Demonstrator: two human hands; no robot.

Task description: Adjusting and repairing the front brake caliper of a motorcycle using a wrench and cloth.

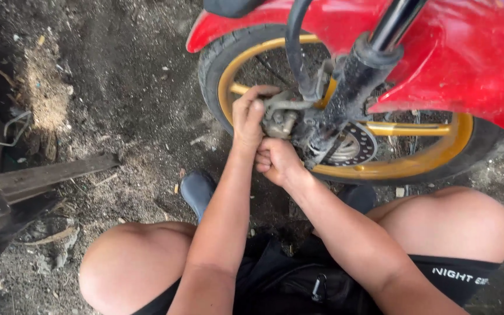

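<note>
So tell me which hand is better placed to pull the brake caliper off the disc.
Probably left: the left hand already grips the brake caliper from its side, while the right hand is curled lower, beside the fork.

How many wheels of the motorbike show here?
1. The black-tyred wheel with the yellow rim sits under the red mudguard, where the left hand and right hand work at the grey brake caliper. Any other wheel lies out of view.
</note>
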